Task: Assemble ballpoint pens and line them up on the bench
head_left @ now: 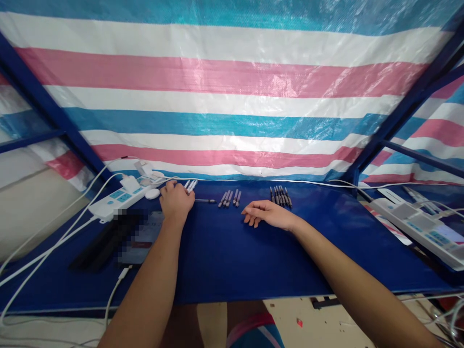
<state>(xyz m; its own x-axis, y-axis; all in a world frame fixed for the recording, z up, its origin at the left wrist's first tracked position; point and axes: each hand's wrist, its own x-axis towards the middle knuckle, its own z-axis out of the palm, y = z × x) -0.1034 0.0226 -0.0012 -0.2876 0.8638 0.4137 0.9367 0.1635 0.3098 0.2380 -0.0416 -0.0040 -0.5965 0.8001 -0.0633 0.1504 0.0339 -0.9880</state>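
Now the left hand is overlapping white pens by the desk's far edge, grip unclear. The right hand is sitting loosely curled.

- left hand is right at the white pens, can't tell if it's gripping one
- right hand is kinda loose, fingers curled, near the dark pens
- some greyish pens between the hands, plus a sideways pen
- blue table, power strip on the left
- striped tarp behind everything
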